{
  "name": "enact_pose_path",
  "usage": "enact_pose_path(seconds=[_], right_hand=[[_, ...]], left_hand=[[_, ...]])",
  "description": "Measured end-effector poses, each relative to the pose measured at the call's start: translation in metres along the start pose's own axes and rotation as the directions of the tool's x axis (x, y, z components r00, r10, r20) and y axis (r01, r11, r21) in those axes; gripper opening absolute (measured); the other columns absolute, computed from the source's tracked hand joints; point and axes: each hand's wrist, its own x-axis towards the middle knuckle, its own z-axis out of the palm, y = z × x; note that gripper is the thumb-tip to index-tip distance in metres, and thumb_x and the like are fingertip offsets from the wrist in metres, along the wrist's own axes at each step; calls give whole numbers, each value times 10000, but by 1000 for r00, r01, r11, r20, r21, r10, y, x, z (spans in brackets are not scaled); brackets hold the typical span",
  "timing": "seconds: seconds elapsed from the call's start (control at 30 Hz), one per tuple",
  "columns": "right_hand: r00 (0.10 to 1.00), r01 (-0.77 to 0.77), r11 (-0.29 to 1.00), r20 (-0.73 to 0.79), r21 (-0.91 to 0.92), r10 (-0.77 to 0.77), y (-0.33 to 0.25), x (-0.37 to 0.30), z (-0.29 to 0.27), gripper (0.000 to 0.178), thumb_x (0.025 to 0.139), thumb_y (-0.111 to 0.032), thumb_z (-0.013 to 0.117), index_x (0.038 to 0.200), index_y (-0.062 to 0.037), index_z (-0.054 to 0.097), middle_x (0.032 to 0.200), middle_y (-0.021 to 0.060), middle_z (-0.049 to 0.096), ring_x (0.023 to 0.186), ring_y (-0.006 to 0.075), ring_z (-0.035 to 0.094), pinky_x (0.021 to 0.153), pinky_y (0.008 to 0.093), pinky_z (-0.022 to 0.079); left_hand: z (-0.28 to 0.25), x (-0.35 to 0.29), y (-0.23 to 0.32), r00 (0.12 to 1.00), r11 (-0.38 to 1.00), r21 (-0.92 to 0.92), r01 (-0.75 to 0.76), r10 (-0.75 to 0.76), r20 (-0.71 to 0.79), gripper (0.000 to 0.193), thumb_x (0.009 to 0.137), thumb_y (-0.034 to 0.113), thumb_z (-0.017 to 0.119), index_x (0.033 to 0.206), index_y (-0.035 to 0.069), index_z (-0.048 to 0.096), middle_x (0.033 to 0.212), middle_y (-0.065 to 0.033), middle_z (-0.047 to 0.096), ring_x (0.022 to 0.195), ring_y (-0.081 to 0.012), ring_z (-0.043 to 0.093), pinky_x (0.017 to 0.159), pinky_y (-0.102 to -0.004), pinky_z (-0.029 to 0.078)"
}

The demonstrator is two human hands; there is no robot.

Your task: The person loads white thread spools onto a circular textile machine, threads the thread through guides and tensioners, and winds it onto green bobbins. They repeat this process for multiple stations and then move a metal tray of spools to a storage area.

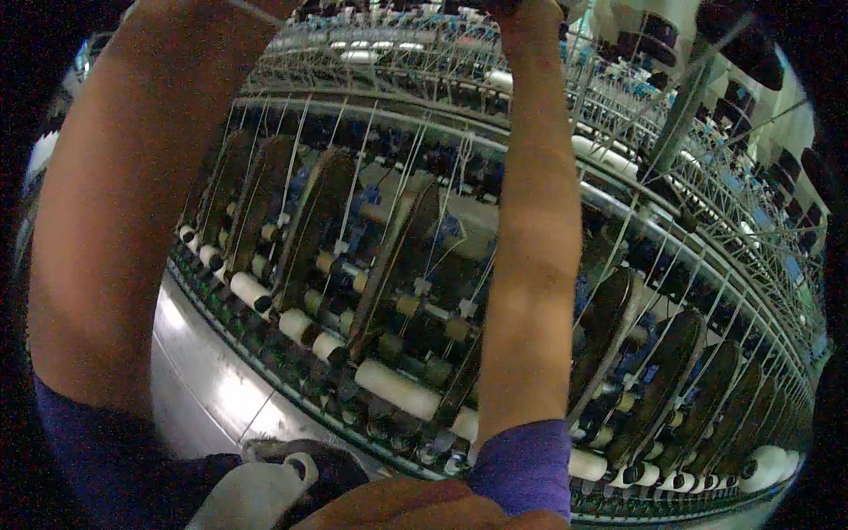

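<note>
Both my arms reach up and away over a long spinning machine (397, 389). At the top edge, my left hand (276, 9) is mostly cut off, beside a thin pale rod (256, 11). My right hand (534, 12) also runs out of the top edge, close to a dark rounded thing I cannot make out. The fingers of both hands are hidden, so what they hold does not show. Below and between my arms, white strands (352, 177) run down past dark long pressure arms (397, 256) to white rollers (397, 391).
Metal rails and a wire rack (609, 181) stretch along the machine's top. Dark bobbins (649, 40) hang at the upper right. A grey post (680, 119) stands there. Shiny floor tiles (234, 389) lie at the lower left, near my shoe (274, 449).
</note>
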Motion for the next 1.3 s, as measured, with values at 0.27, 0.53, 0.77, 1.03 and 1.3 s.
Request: enact_pose_path(seconds=[0.27, 0.53, 0.77, 1.03, 1.3], right_hand=[[953, -212, 927, -277, -309, 125, -28, 30, -15, 673, 832, -457, 659, 1311, -30, 456, 1028, 139, 560, 776, 215, 526, 637, 386, 442], [950, -309, 822, -194, -478, 244, -44, 36, -10, 289, 864, -199, 633, 1069, -1, 587, 813, 111, 609, 706, 207, 521, 563, 387, 395], [946, -322, 782, -218, -533, 240, -51, 31, -12, 286, 914, -268, 540, 1075, -44, 613, 692, 30, 546, 557, 138, 452, 482, 324, 338], [972, -236, 860, -104, -452, 212, -39, 22, -25, 307, 907, -318, 534, 946, -46, 670, 644, 32, 526, 483, 133, 397, 455, 326, 319], [957, -274, 355, -216, -894, 195, -69, -28, 6, 592, 867, -320, 613, 1267, 87, 453, 1117, 259, 569, 963, 363, 574, 772, 478, 473]], left_hand=[[86, -69, 17, 977, 978, -2, -211, 210, 43, 276, 719, -6, 544, 984, 31, 612, 861, -205, 603, 934, -366, 573, 752, -481, 457], [107, -214, 62, 934, 770, -637, 19, -241, -264, 297, 901, 168, 562, 1181, 73, 597, 1123, -160, 614, 1050, -322, 584, 918, -401, 463], [119, -194, 58, 965, 564, -798, 210, -252, 76, 461, 859, 123, 615, 1298, 26, 514, 1088, -198, 648, 875, -267, 660, 777, -361, 523], [130, -152, 59, 945, 541, -790, 288, -25, 327, 526, 799, 272, 737, 1223, 4, 578, 907, -133, 677, 646, -156, 618, 583, -290, 516], [84, -187, 47, 805, 89, -806, 586, -174, 566, 363, 987, 312, 447, 806, 38, 601, 615, -66, 477, 536, -147, 422, 507, -340, 319]])
